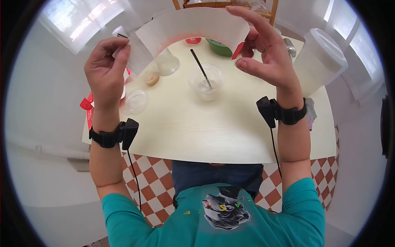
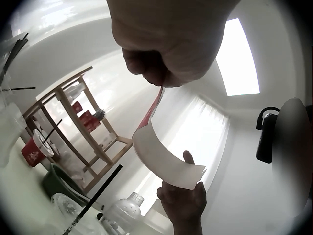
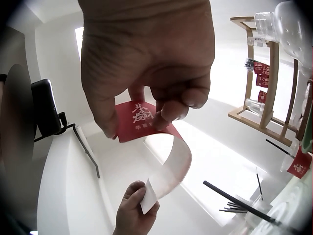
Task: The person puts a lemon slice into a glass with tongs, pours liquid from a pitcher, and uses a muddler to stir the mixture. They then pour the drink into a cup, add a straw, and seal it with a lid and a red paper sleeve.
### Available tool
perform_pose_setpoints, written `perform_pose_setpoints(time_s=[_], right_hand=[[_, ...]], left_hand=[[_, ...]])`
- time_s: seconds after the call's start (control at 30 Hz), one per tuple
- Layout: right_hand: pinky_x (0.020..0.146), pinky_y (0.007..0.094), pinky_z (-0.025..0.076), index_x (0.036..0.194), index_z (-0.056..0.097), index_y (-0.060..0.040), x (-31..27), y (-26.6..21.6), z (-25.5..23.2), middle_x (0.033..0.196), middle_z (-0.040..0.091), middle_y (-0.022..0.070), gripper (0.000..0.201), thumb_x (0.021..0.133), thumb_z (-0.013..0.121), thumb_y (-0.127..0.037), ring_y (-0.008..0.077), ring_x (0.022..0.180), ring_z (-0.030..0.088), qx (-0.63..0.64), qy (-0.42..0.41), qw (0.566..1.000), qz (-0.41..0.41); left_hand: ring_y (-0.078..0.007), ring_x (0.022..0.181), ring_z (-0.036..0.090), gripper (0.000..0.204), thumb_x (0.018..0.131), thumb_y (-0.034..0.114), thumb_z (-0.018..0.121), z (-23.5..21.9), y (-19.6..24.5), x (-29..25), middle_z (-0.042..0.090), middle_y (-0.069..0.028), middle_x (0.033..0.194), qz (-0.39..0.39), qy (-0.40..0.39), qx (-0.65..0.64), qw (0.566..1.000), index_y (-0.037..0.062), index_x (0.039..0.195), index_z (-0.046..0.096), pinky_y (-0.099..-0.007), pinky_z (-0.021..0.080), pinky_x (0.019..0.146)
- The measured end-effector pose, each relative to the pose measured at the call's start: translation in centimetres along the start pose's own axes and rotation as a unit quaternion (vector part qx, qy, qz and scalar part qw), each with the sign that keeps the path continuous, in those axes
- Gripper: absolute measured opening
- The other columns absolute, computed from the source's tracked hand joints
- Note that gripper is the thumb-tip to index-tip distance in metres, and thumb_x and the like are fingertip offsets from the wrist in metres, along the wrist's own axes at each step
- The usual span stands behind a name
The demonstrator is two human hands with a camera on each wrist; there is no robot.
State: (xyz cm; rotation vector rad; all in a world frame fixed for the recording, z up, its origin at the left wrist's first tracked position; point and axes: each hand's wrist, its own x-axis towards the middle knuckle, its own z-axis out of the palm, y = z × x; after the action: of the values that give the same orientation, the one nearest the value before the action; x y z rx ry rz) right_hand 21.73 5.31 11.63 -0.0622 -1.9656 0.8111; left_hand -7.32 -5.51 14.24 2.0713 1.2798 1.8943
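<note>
A curved paper sleeve [image 1: 193,26], white on its inner side, is held up above the table between both hands. Red with white characters shows on its outer face [image 3: 142,120] in the right wrist view. The left hand [image 1: 108,70] pinches one end between thumb and fingers. At the other end, the right hand [image 1: 273,57] holds the sleeve with thumb and fingers spread around it. Beneath it on the table stands a clear plastic cup [image 1: 207,84] with a black-handled brush [image 1: 199,66] leaning in it.
A green bowl [image 1: 220,48] and a red cup [image 1: 193,40] are at the back of the table [image 1: 197,136]. A large clear pitcher [image 1: 323,59] stands at right, a grey cloth [image 1: 310,113] near the right edge. Clear lids [image 1: 136,101] lie at left; a wooden shelf [image 2: 73,117] stands behind.
</note>
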Motion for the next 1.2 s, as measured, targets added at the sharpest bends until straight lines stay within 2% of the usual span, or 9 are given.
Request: perform_pose_setpoints(time_s=[0.03, 0.13, 0.23, 0.43, 0.57, 0.7, 0.97, 1.03, 1.2], right_hand=[[0.059, 0.0207, 0.042, 0.134, 0.048, -0.0067, 0.0, 0.2, 0.0, 0.081, 0.060, 0.0013, 0.058, 0.079, 0.068, -0.010, 0.0065, 0.066, 0.053, 0.001, 0.000, 1.000, 0.002], [0.060, 0.0215, 0.042, 0.093, 0.064, -0.0026, -0.1, 0.8, 0.1, 0.080, 0.060, 0.0003, 0.017, 0.076, 0.068, -0.005, 0.0072, 0.064, 0.053, 0.018, -0.044, 0.997, 0.061], [0.057, 0.0216, 0.041, 0.086, 0.064, -0.0051, 0.0, 0.7, 0.5, 0.071, 0.058, -0.0028, 0.012, 0.079, 0.070, -0.012, 0.0052, 0.063, 0.050, -0.023, -0.060, 0.997, 0.034], [0.061, 0.0231, 0.042, 0.083, 0.062, -0.0049, 0.0, -0.2, 1.1, 0.073, 0.058, -0.0026, 0.018, 0.075, 0.073, -0.016, 0.0067, 0.066, 0.052, -0.038, -0.017, 0.999, -0.019], [0.062, 0.0227, 0.042, 0.082, 0.060, -0.0051, 0.0, -0.3, 0.9, 0.074, 0.058, -0.0021, 0.020, 0.073, 0.075, -0.017, 0.0076, 0.066, 0.052, -0.025, -0.012, 0.999, -0.036], [0.063, 0.0224, 0.043, 0.081, 0.059, -0.0048, 0.1, -0.8, 0.5, 0.074, 0.057, -0.0013, 0.023, 0.072, 0.077, -0.016, 0.0084, 0.067, 0.051, -0.025, -0.036, 0.999, -0.030], [0.072, 0.0276, 0.043, 0.076, 0.060, -0.0035, 0.6, -0.8, 1.1, 0.084, 0.060, 0.0036, 0.017, 0.072, 0.075, -0.011, 0.0156, 0.082, 0.052, -0.110, -0.045, 0.989, -0.093], [0.083, 0.0311, 0.039, 0.075, 0.063, -0.0061, 0.7, -1.4, 1.6, 0.106, 0.060, 0.0107, 0.018, 0.068, 0.079, -0.009, 0.0214, 0.100, 0.052, -0.147, -0.041, 0.983, -0.105], [0.076, 0.0323, 0.043, 0.078, 0.065, -0.0032, 0.4, -0.8, 2.5, 0.092, 0.064, 0.0065, 0.011, 0.072, 0.073, -0.008, 0.0205, 0.084, 0.052, -0.126, -0.058, 0.985, -0.105]], left_hand=[[-0.0094, 0.087, 0.059, 0.013, 0.087, -0.004, 0.060, 0.1, -0.4, -0.1, 0.064, -0.0047, 0.093, -0.010, -0.004, -0.011, 1.000, -0.0010, 0.099, 0.064, -0.0220, 0.046, 0.079], [-0.0093, 0.086, 0.059, 0.013, 0.087, -0.004, 0.060, 0.0, -1.1, -0.1, 0.064, -0.0044, 0.093, -0.026, -0.016, -0.031, 0.999, -0.0013, 0.099, 0.064, -0.0216, 0.046, 0.080], [-0.0097, 0.085, 0.059, 0.014, 0.087, 0.002, 0.061, 0.2, -0.7, -0.2, 0.064, -0.0047, 0.093, -0.055, -0.056, -0.032, 0.996, -0.0016, 0.100, 0.064, -0.0228, 0.047, 0.078], [-0.0099, 0.079, 0.059, 0.026, 0.084, 0.006, 0.061, 0.9, 1.4, -0.2, 0.062, -0.0050, 0.089, -0.091, -0.239, -0.176, 0.951, -0.0012, 0.108, 0.062, -0.0244, 0.049, 0.073], [-0.0073, 0.074, 0.056, 0.030, 0.083, 0.000, 0.059, 2.0, 1.3, -0.1, 0.060, -0.0025, 0.083, -0.038, -0.186, -0.002, 0.982, -0.0015, 0.113, 0.060, -0.0217, 0.047, 0.071], [-0.0064, 0.072, 0.054, 0.030, 0.083, -0.002, 0.060, 1.7, 0.7, 1.1, 0.059, -0.0006, 0.080, -0.067, -0.176, 0.005, 0.982, -0.0014, 0.113, 0.060, -0.0207, 0.045, 0.069], [-0.0049, 0.060, 0.043, 0.006, 0.080, 0.001, 0.065, 1.4, 1.2, 2.1, 0.053, 0.0022, 0.076, -0.011, -0.233, 0.171, 0.957, 0.0022, 0.085, 0.063, -0.0204, 0.036, 0.056], [-0.0041, 0.060, 0.042, 0.007, 0.080, -0.001, 0.065, 2.5, 2.4, 1.7, 0.054, 0.0010, 0.080, 0.016, -0.235, 0.164, 0.958, 0.0015, 0.085, 0.061, -0.0199, 0.034, 0.056], [-0.0026, 0.060, 0.043, 0.004, 0.082, -0.001, 0.063, 4.9, 4.7, 1.3, 0.055, 0.0008, 0.077, -0.025, -0.268, 0.079, 0.960, 0.0005, 0.084, 0.059, -0.0189, 0.031, 0.052]])
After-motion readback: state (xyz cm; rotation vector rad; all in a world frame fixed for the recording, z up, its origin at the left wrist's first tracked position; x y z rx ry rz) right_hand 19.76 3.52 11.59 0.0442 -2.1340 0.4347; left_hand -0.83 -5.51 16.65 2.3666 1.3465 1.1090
